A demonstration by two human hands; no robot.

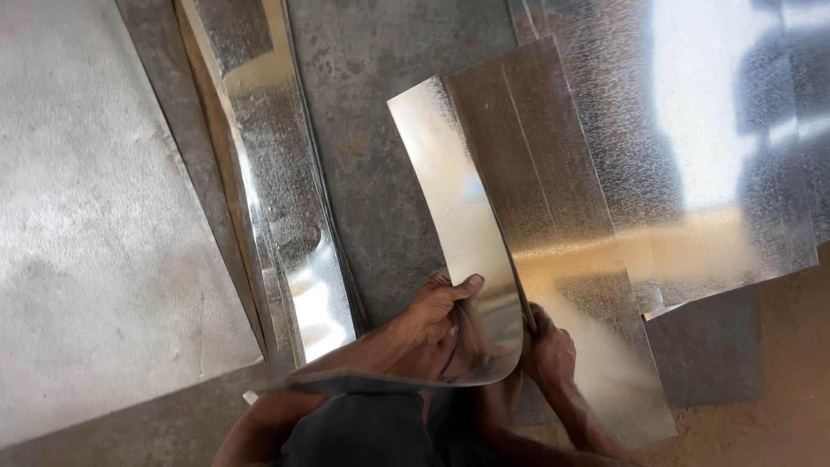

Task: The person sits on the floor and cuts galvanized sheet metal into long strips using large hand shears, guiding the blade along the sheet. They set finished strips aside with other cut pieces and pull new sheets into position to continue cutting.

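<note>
A curved strip of shiny galvanised sheet metal (458, 233) is held up on edge between the two hands, its lower end bowed round towards the person and its upper end rising away from them. The lower left edge of the strip is gripped by the left hand (432, 320): the thumb is laid across the bright inner face, and the other fingers (445, 346) are curled together behind the edge, so the hand is clamped on the strip. The right edge, low down, is gripped by the right hand (549, 350), whose fingers are wrapped together over the rim; the fingertips themselves are hidden behind the metal. A reflection of the left hand is seen in the strip just beside the thumb.

Directly behind the strip and to the right of the right-hand fingers, a flat creased sheet (553, 216) lies on the ground, touching or nearly touching the held strip along its length. Further right of those fingers, a wide sheet with strong glare (718, 147) is spread out, overlapping the creased one. Left of the left-hand fingers, well apart from them, a long narrow folded strip (285, 199) lies on a dark, worn steel plate (380, 112). Still further left, a pale grey slab (95, 233) is seen. Below and right of the right hand, sandy ground (778, 380) is visible.
</note>
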